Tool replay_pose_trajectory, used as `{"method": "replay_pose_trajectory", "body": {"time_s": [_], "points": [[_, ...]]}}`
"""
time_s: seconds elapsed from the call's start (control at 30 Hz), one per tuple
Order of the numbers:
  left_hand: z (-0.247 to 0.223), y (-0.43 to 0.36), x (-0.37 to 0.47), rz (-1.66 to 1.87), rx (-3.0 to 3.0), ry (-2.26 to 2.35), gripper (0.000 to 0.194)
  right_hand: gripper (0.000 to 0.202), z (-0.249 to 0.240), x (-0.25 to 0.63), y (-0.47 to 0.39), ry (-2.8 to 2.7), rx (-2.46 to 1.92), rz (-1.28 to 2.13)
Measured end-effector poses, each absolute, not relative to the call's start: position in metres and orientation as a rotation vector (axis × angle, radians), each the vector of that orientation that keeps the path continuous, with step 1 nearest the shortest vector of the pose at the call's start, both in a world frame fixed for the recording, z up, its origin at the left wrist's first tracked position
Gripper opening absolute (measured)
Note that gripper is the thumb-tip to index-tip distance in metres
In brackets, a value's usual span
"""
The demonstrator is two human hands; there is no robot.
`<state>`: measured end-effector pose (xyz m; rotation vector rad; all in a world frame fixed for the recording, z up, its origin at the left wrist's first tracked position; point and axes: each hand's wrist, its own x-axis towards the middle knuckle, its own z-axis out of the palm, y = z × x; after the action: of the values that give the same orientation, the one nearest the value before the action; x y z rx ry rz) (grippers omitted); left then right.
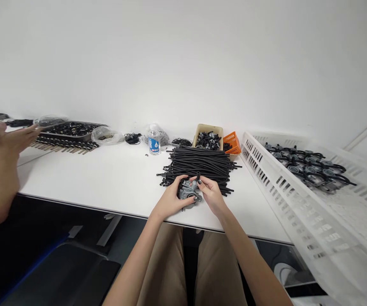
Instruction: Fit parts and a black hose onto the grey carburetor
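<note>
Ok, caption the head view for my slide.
Left hand holding a metal part, right hand pinching a black piece, near black tubes.

The grey metal part, knobbly and irregular in outline with a dull finish, was held at the near edge of the table, its sides partly covered. Something black showed along its left side. A black tube rose at its upper right, end toward the table's far edge; whether the two were joined was hidden.
</note>
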<state>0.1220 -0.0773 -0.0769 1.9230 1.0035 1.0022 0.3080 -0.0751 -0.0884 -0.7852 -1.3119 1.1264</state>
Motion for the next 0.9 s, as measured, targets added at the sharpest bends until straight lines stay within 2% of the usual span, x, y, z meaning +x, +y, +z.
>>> {"method": "replay_pose_trajectory", "body": {"time_s": [0.9], "points": [[-0.0788,-0.0765,0.1224,1.008,1.922,1.000,0.070,0.046,-0.0890,0.3070,-0.0769,-1.276,-0.774,1.141]]}}
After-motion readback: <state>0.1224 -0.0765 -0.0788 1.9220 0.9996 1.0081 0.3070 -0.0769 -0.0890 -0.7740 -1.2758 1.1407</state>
